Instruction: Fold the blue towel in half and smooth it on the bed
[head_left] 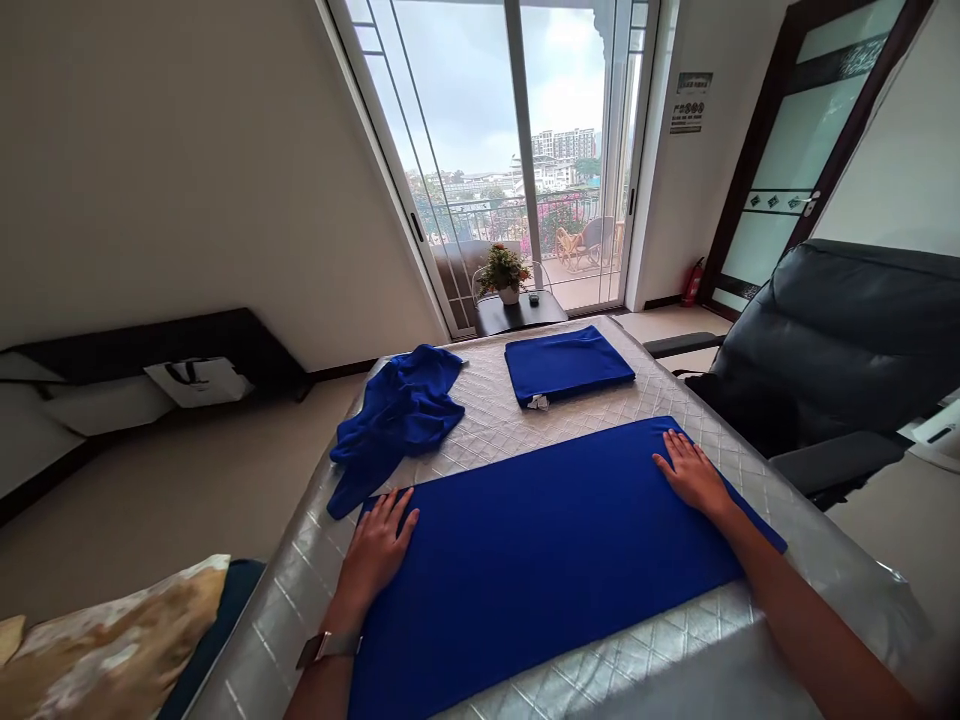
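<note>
A blue cloth (540, 560) lies spread as a long flat rectangle across the mattress in front of me. Near its far left corner rests my left hand (379, 545), fingers stretched out on the fabric. My right hand (694, 475) lies flat close to the far right corner, fingers extended, holding nothing. Beyond the flat piece is a neatly folded blue cloth (570, 365) with a small white tag at its near edge. To the left, a crumpled blue cloth (409, 405) sits in a loose heap, its lower end close to my left hand.
The mattress (480, 435) is wrapped in clear plastic. A black armchair (862, 350) stands at its right side. At the far end is a small table (517, 315) with a potted plant (504, 270). A patterned pillow (112, 640) lies at lower left.
</note>
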